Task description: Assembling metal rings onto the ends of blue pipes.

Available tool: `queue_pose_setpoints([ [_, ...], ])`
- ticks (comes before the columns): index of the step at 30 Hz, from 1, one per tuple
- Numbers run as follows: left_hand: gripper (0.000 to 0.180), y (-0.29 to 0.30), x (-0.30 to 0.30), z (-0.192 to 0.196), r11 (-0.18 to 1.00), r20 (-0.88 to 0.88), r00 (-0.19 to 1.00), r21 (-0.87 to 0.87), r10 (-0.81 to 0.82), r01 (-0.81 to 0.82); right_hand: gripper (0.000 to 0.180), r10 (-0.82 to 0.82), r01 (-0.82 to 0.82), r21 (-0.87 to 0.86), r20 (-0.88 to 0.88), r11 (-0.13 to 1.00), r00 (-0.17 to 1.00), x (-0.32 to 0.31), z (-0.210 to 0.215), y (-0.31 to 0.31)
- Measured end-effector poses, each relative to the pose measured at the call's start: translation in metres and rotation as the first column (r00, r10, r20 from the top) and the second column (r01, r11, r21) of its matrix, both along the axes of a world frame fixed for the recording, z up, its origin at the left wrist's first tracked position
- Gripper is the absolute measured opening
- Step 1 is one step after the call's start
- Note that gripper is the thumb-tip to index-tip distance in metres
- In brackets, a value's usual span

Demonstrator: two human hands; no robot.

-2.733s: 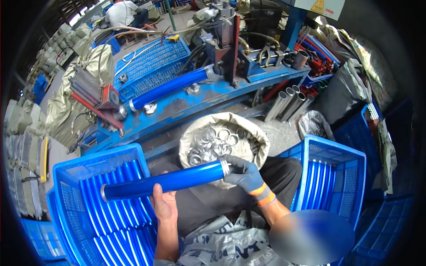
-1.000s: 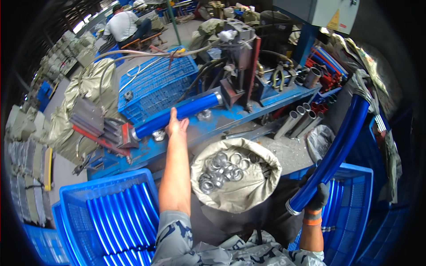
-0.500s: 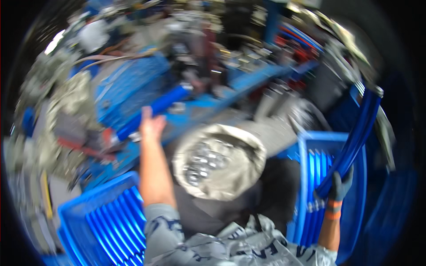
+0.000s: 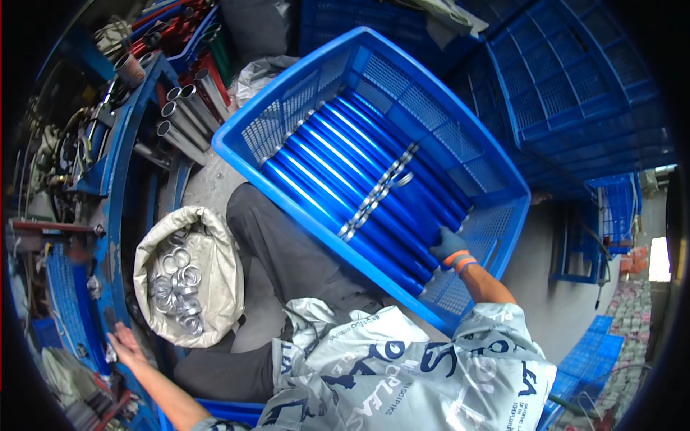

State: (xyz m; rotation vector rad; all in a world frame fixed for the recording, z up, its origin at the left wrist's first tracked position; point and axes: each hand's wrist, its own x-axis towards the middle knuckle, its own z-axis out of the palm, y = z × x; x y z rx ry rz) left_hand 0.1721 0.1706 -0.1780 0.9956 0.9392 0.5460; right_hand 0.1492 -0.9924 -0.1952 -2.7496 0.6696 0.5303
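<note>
In the large blue crate, glossy blue tubes with silvery ends lie in rows. My right hand, in a grey glove with an orange wristband, closes round a blue tube lying across the others. That tube's silvery end shows near the crate's middle. At the lower left, my bare left hand has its fingers apart, beside a blue tube on the workbench. A small silvery piece by its fingertips is too small to make out. Between my legs, a pale cloth sack holds several silvery rings.
The blue workbench runs along the left with clamps and tools. Bare metal tubes stand beyond the sack. Blue mesh crates are stacked at the far right. Another blue crate shows at the lower edge.
The view has swung to the right, bringing the large crate to the middle. My right hand has lowered the blue tubing from above the crate into it. My left hand stays near the bench tube.
</note>
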Motion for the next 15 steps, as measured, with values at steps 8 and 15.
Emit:
queue_pose_setpoints([
  [8,0.079,-0.097,-0.088,0.012,0.995,-0.279,0.960,0.104,0.017,0.012,0.078,0.212,-0.166,0.163,-0.319,0.972,0.924,-0.052,-0.084,0.007],
  [15,0.067,-0.126,-0.112,0.021,0.955,-0.436,0.900,0.274,0.015,0.117,0.084,0.197,-0.112,0.202,-0.472,0.973,0.859,-0.070,-0.126,-0.017],
])
